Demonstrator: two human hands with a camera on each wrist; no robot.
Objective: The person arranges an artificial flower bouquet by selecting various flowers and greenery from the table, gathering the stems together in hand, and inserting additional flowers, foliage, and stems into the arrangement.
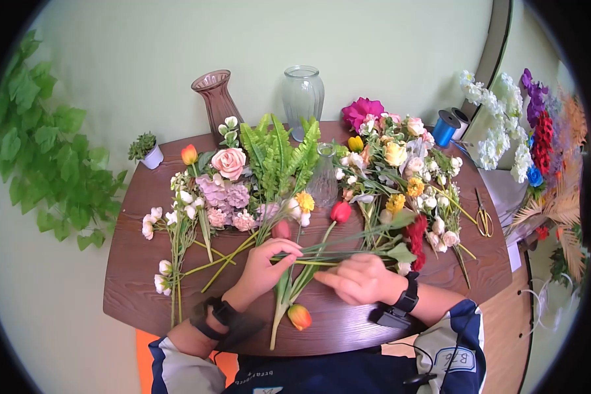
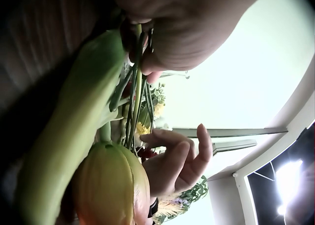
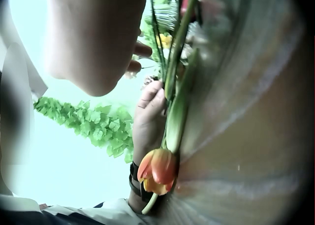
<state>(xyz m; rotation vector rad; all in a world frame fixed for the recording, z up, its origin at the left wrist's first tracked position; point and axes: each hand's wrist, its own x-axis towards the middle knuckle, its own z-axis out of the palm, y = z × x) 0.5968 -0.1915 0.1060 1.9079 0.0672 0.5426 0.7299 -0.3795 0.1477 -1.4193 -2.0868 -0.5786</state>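
My left hand (image 1: 269, 264) pinches a bundle of thin green stems (image 1: 316, 262) between thumb and fingers, low over the front middle of the table. The stems run right, toward leaves and a dark red flower (image 1: 416, 235). My right hand (image 1: 360, 281) is beside the bundle, its index finger stretched out to the left and its other fingers loosely bent. In the left wrist view, the right hand's fingers (image 2: 189, 153) are spread beside the stems without gripping them. Below the hands lie an orange tulip (image 1: 299, 317) and a red tulip (image 1: 341, 211).
Artificial flowers are heaped left and right, including a pink rose (image 1: 228, 163) and a fern (image 1: 279, 154). A purple vase (image 1: 218, 98), a clear vase (image 1: 303, 95) and a small glass vase (image 1: 324, 176) stand behind. Scissors (image 1: 484, 220) and a blue spool (image 1: 446, 127) are at right.
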